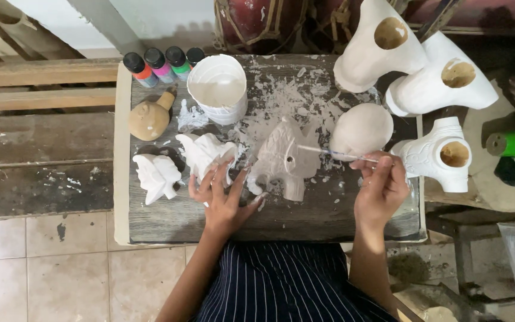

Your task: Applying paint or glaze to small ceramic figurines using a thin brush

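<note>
White cup (218,89) and paint bottles (162,65) behind figurine (284,158).

Person seen from above: both forearms bare, no sleeves visible. Left hand (225,200) and right hand (381,191) ungloved. Lap covered by dark navy garment with thin white pinstripes.

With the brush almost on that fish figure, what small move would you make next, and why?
Probably ease the brush tip down onto the fish. The right hand holds it just over the fish's side, the left hand steadies the fish's lower edge, and the surface looks bare grey.
</note>
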